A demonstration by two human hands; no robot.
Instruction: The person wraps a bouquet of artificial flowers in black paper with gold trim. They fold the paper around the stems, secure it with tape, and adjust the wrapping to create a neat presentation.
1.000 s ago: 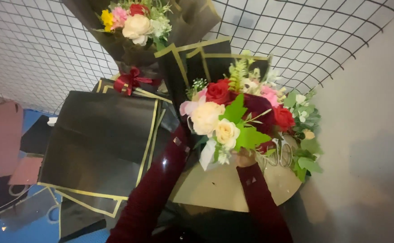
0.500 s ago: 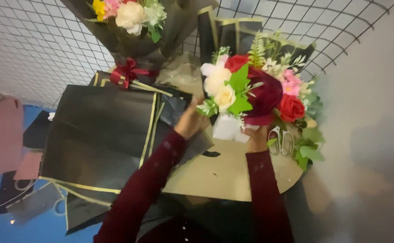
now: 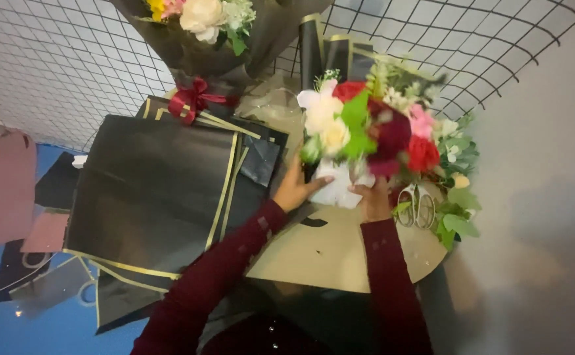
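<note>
with left hand (image 3: 295,190) and right hand (image 3: 374,200) clamped on the bouquet (image 3: 373,131) at its white wrap (image 3: 337,187), best kept upright, grip gentle.

Bare tabletop (image 3: 340,256) free below the bouquet (image 3: 379,131), scissors (image 3: 417,205) (right), black wrapping sheets (image 3: 156,184) crowding left

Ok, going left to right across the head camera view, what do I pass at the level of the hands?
Pink sheet → black gold-edged paper → left hand → white wrap → right hand → scissors → green leaves → grey wall.
</note>
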